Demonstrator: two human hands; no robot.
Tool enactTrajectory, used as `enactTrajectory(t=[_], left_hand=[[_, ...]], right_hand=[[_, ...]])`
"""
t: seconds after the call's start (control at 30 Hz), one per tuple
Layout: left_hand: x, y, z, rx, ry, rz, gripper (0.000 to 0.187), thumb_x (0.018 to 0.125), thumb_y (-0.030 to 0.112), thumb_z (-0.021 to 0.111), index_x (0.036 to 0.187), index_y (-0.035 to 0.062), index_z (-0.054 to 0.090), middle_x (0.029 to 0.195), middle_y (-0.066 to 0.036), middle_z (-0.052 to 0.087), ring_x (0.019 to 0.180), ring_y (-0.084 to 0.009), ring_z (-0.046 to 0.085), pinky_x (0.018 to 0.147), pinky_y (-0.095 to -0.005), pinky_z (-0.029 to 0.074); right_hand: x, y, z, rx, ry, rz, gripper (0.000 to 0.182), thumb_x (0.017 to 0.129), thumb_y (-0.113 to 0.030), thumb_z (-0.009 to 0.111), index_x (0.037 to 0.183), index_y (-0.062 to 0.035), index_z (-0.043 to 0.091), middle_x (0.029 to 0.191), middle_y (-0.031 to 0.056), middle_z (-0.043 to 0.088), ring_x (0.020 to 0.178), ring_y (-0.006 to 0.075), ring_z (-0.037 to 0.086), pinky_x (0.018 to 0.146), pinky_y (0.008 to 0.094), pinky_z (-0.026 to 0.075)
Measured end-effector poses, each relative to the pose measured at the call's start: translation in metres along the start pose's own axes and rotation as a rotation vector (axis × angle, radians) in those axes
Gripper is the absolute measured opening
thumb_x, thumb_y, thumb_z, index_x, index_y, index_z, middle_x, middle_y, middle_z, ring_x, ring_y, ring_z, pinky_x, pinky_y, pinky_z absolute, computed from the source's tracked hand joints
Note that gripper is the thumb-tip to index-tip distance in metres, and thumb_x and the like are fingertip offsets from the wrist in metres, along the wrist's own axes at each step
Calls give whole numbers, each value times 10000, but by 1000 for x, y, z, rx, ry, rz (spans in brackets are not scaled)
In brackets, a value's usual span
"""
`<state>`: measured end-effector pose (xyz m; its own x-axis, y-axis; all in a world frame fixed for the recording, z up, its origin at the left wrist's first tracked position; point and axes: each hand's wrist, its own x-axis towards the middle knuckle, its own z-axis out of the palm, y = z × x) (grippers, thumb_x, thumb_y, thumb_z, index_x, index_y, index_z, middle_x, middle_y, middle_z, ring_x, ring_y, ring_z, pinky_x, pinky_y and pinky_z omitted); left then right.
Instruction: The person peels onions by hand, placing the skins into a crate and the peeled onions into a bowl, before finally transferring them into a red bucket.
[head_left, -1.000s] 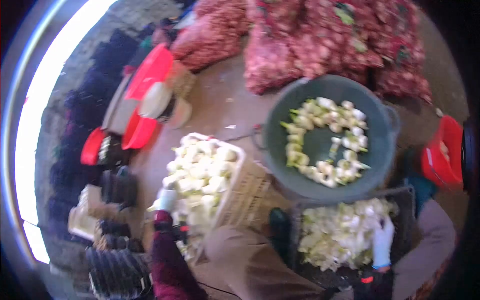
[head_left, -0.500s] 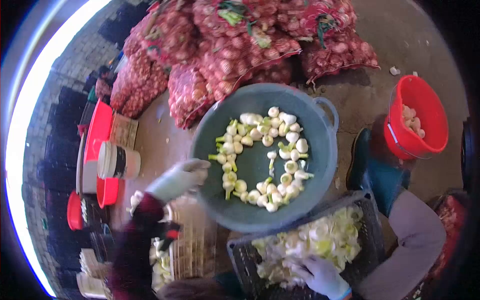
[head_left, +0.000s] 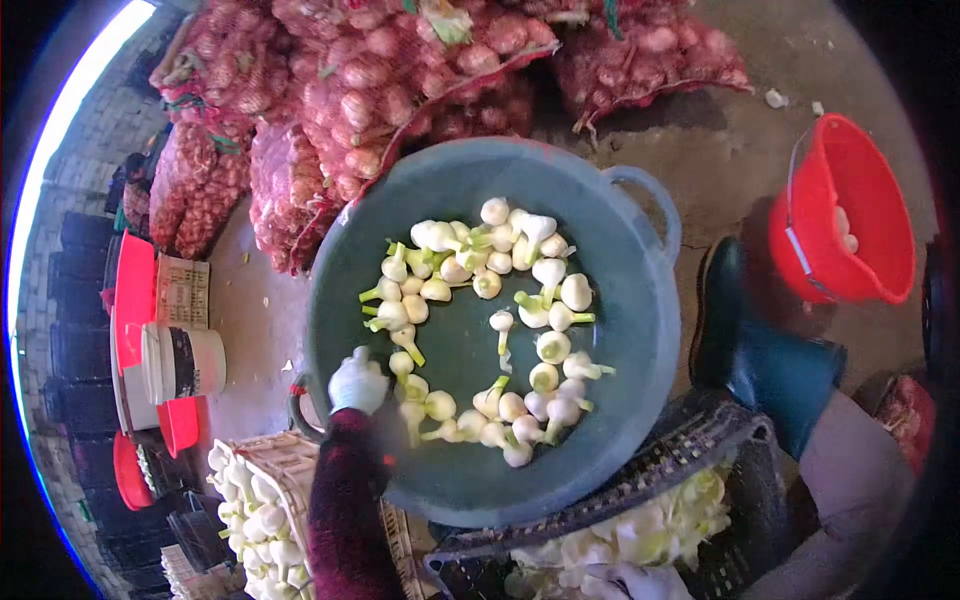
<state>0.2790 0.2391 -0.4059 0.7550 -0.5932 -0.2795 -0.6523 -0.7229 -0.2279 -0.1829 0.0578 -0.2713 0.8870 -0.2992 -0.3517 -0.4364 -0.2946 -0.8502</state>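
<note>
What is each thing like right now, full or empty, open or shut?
Left hand: gloved, over the tub's bulbs, grip unclear.
Right hand: gloved, in the black crate.
Tub: open, bulbs ringed on its bottom.
Red bucket: nearly empty.
Black crate: holds trimmed bulbs.
Net sacks: full, closed.

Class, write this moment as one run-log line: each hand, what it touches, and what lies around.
left hand: gloved, over grey tub of white bulbs | right hand: gloved, in black crate | nearby: red bucket, red mesh sacks
</note>
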Motion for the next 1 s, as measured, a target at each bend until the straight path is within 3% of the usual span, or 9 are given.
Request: enactTrajectory(t=[0.1, 0.13, 0.2, 0.27, 0.33, 0.53, 0.6, 0.73, 1.0], left_hand=[[-35, -44, -64, -553, 94, -266, 252, 872, 226, 525, 999, 46, 648, 822, -120, 653, 755, -278, 644, 711, -389, 524], [-55, -51, -105, -848, 119, -282, 250, 881, 220, 535, 1010, 36, 644, 789, -81, 646, 694, -224, 631, 663, -342, 523], [-97, -59, -199, -868, 71, -337, 251, 899, 219, 557, 1044, 29, 634, 787, -29, 631, 652, -122, 578, 600, -247, 484], [-150, -50, -272, -1209, 93, -294, 285, 910, 267, 576, 1092, 50, 612, 819, -25, 641, 648, -98, 575, 563, -230, 459], [-236, 18, -323, -1702, 212, -150, 351, 928, 335, 578, 1140, 56, 579, 907, -36, 638, 672, -91, 581, 553, -214, 458], [-366, 174, -284, -2059, 115, -447, 414, 968, 388, 509, 1222, 62, 513, 975, -90, 620, 687, -131, 583, 528, -225, 455], [-377, 190, -228, -2416, 49, -261, 428, 962, 388, 523, 1231, 56, 504, 979, -102, 614, 636, -147, 550, 488, -233, 423], [-389, 227, -199, -2604, 95, -509, 427, 956, 349, 543, 1255, 51, 485, 958, -110, 623, 589, -137, 510, 461, -213, 387], [-393, 236, -148, -2539, -63, -614, 386, 965, 341, 531, 1182, 22, 536, 859, -94, 611, 556, -121, 506, 451, -212, 391]], right_hand=[[-8, -4, 5, 128, -11, 9, 218, 912, -209, 591, 1073, -63, 617, 772, 160, 636, 702, 391, 619, 592, 438, 474], [-6, -3, 8, 74, -211, 230, 299, 928, -273, 536, 1207, -195, 610, 769, 146, 656, 657, 356, 640, 617, 407, 528], [-16, -25, -2, 372, 119, -181, 246, 903, -234, 608, 1078, -63, 626, 745, 153, 636, 676, 361, 628, 587, 398, 484], [-29, -9, 13, 202, -25, -66, 318, 945, -279, 528, 1172, -70, 608, 840, 189, 656, 736, 371, 640, 647, 409, 513], [-37, -31, 14, 183, -35, -184, 470, 953, -261, 478, 1404, -144, 416, 761, 172, 644, 632, 354, 633, 611, 393, 531], [-59, -75, 13, 304, -40, -382, 540, 956, -261, 480, 1461, -171, 311, 895, 165, 671, 729, 339, 652, 650, 392, 537], [-67, -59, 16, 207, 47, -444, 555, 942, -268, 522, 1455, -187, 325, 908, 160, 681, 715, 329, 660, 639, 402, 537], [-75, -36, 11, 114, 37, -390, 562, 909, -254, 590, 1425, -198, 373, 841, 140, 682, 661, 334, 652, 588, 417, 524], [-72, -22, 28, -55, -108, -270, 428, 915, -224, 562, 1327, -130, 489, 781, 193, 636, 678, 368, 630, 581, 448, 489]])
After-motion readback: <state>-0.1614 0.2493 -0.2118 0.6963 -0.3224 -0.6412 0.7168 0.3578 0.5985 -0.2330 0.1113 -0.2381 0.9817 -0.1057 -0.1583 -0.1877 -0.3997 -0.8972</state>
